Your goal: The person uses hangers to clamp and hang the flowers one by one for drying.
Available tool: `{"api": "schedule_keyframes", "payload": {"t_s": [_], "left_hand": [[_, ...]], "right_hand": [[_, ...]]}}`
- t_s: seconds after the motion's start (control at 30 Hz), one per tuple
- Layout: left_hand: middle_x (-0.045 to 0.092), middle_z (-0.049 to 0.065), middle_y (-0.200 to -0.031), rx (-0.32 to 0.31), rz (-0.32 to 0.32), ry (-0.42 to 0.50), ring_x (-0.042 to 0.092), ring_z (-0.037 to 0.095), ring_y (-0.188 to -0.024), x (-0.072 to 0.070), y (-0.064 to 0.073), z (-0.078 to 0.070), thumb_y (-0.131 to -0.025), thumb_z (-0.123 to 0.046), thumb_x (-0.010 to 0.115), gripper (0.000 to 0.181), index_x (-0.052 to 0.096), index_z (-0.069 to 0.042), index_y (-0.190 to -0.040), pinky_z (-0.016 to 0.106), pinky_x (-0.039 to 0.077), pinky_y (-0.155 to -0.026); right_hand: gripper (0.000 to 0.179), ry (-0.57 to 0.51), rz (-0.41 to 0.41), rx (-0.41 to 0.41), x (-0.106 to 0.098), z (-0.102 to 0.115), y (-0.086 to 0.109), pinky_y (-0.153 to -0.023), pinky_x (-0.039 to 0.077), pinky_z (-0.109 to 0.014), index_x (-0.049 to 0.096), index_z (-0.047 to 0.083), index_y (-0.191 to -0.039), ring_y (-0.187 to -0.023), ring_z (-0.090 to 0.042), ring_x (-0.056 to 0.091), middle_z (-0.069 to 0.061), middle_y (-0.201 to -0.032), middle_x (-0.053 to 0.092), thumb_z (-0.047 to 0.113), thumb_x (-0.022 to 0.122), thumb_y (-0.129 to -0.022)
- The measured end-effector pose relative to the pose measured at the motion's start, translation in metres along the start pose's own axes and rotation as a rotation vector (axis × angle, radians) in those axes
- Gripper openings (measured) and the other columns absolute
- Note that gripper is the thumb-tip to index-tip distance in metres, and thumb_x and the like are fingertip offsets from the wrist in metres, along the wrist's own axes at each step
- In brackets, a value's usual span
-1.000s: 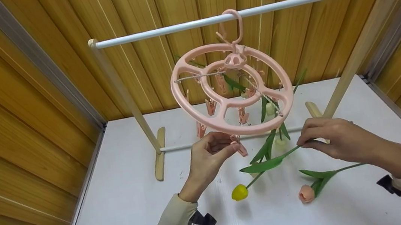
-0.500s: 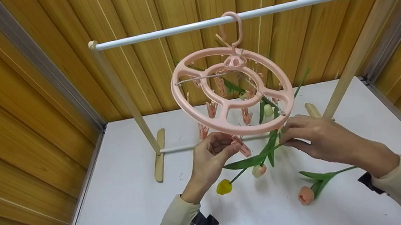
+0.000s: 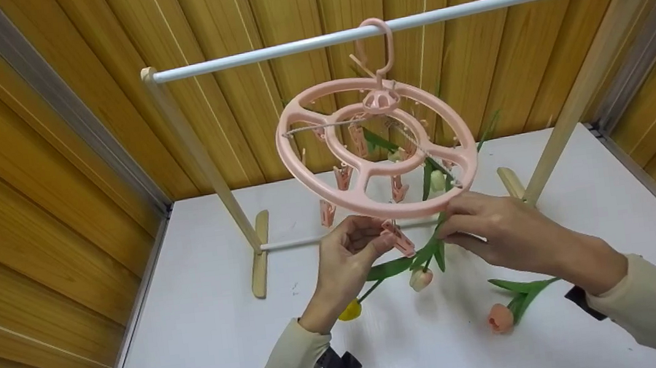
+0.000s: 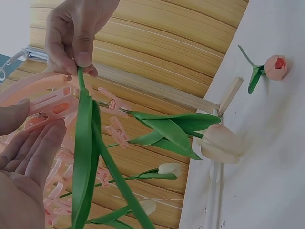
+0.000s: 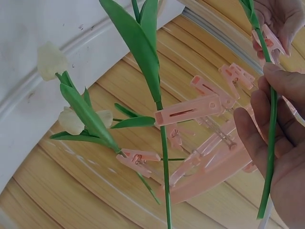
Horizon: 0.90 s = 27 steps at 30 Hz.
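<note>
In the head view my left hand (image 3: 346,262) pinches a pink clothespin (image 3: 399,240) that hangs from the front rim of a round pink clip hanger (image 3: 322,188). My right hand (image 3: 493,224) holds the green stem of a yellow artificial tulip (image 3: 350,310), whose bloom hangs low, partly behind the left wrist. From the right wrist camera, the stem (image 5: 272,129) lies between thumb and fingers, its bare end pointing down. The left wrist view has the tulip's long leaf (image 4: 83,157) right beside the pinched clothespin (image 4: 52,107). Whether the clothespin's jaws are parted is hard to tell.
Pale tulips, one at the front (image 3: 420,279) and one farther back (image 3: 437,181), hang upside down in other clothespins. A peach tulip (image 3: 501,317) lies on the white table (image 3: 200,359). The hanger hooks onto a white rod (image 3: 263,52) between wooden posts, before a wood-panelled wall.
My right hand has moved left with the yellow tulip, bringing its stem up to the clothespin. The bloom has swung left behind the left wrist. My left hand keeps its pinch on the clothespin.
</note>
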<state>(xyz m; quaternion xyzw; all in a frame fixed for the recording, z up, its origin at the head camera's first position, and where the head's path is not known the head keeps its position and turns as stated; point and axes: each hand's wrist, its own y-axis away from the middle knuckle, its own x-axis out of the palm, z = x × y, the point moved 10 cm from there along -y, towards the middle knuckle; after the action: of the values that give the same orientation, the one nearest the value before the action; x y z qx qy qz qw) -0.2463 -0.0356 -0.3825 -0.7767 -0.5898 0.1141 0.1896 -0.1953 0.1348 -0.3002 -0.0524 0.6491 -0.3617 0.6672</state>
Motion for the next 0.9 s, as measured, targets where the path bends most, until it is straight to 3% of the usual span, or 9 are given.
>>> {"api": "schedule_keyframes", "payload": {"t_s": [0.23,0.53,0.9], "left_hand": [[0.076,0.012,-0.11,-0.014,0.021,0.049,0.074,0.028,-0.103,0.0052,0.0006,-0.0005,-0.097,-0.003,0.077,0.027,0.067,0.004,-0.122,0.043,0.063,-0.092],[0.075,0.013,-0.11,-0.016,0.03,0.074,0.073,0.028,-0.101,0.0073,0.0021,0.0004,-0.097,-0.001,0.077,0.028,0.066,0.005,-0.122,0.042,0.063,-0.092],[0.075,0.011,-0.108,-0.023,0.015,0.051,0.074,0.027,-0.099,0.0078,0.0006,0.0009,-0.095,-0.002,0.08,0.028,0.067,0.005,-0.119,0.038,0.063,-0.088]], "right_hand": [[0.036,0.029,-0.016,-0.005,0.002,0.005,-0.0027,-0.071,0.059,-0.022,0.079,0.012,-0.1,-0.086,-0.014,0.065,0.002,-0.101,0.071,-0.009,0.091,-0.075],[0.037,0.033,-0.02,-0.001,0.0025,0.0061,-0.0031,-0.074,0.059,-0.021,0.079,0.012,-0.102,-0.086,-0.015,0.064,0.001,-0.102,0.071,-0.01,0.091,-0.074],[0.033,0.034,-0.055,-0.041,0.0024,0.0078,-0.0031,-0.068,0.059,-0.023,0.078,0.012,-0.1,-0.085,-0.014,0.064,0.001,-0.101,0.07,-0.01,0.09,-0.077]]}}
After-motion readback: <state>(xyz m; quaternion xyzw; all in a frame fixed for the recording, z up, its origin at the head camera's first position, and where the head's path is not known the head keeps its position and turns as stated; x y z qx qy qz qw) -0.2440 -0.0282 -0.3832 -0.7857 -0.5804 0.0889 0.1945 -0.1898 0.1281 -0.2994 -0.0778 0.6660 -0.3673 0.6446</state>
